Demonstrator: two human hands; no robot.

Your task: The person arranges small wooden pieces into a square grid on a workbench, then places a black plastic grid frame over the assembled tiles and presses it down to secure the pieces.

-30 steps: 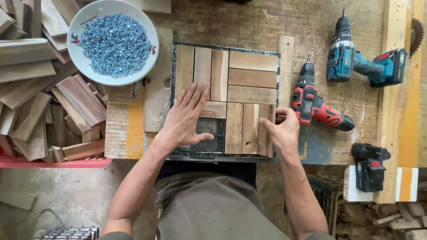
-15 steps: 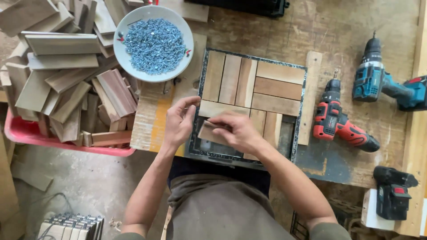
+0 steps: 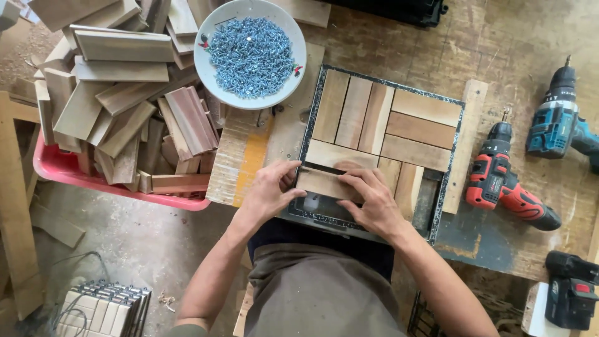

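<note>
Wooden slat (image 3: 326,183) held at the near-left corner of the black square frame (image 3: 460,128).
Left hand (image 3: 269,190) and right hand (image 3: 374,201) grip its ends, fingers curled closed. Other slats fill the frame; bowl of screws (image 3: 250,51) and red drill (image 3: 504,181) nearby.

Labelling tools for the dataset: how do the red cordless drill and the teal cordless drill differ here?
The red cordless drill lies right beside the black square frame; the teal cordless drill lies farther right, away from it. The red one is fully in view; the teal one's handle is cut off by the picture's edge. Body colours differ: red and black against teal and black. Both lie on their sides on the wooden workbench, chucks pointing away from the person, untouched by either hand.
</note>
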